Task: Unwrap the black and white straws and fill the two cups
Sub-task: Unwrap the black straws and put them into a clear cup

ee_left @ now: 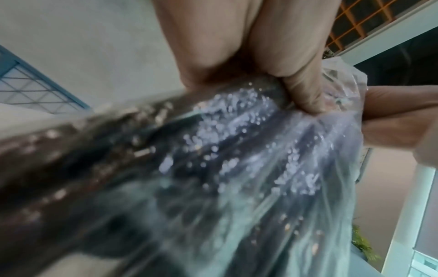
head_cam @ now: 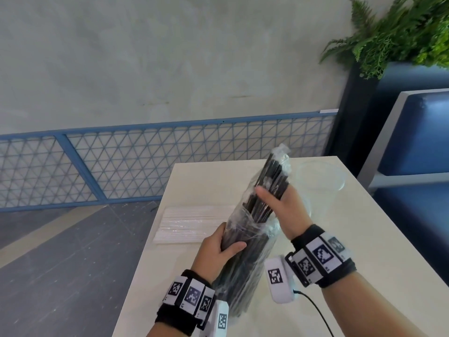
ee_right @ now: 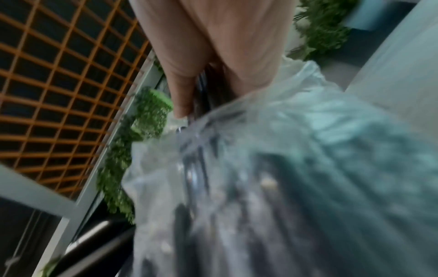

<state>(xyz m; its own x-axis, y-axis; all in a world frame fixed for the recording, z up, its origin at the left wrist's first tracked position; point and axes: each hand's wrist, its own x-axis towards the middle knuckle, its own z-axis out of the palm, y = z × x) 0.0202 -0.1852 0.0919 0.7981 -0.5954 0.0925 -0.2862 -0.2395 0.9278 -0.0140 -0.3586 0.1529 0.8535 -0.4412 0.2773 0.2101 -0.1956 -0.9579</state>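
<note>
A long bundle of black straws (head_cam: pixel 257 215) in a clear plastic wrap tilts up over the table. My left hand (head_cam: pixel 222 243) grips the bundle's middle through the wrap (ee_left: pixel 249 150). My right hand (head_cam: pixel 277 203) grips the bare black straws higher up, where the wrap has been pulled open. A pack of white straws (head_cam: pixel 192 223) lies flat on the table to the left. Two clear plastic cups (head_cam: pixel 320 176) lie behind the bundle, partly hidden; the nearer cup (head_cam: pixel 306 207) shows only an edge. Both wrist views are blurred, showing fingers on wrap and dark straws (ee_right: pixel 237 215).
The cream table (head_cam: pixel 352 239) ends at its left edge near the white pack, with floor beyond. A blue mesh railing (head_cam: pixel 145 164) runs behind. A blue bench (head_cam: pixel 413 147) and a green plant (head_cam: pixel 401 30) stand at the right.
</note>
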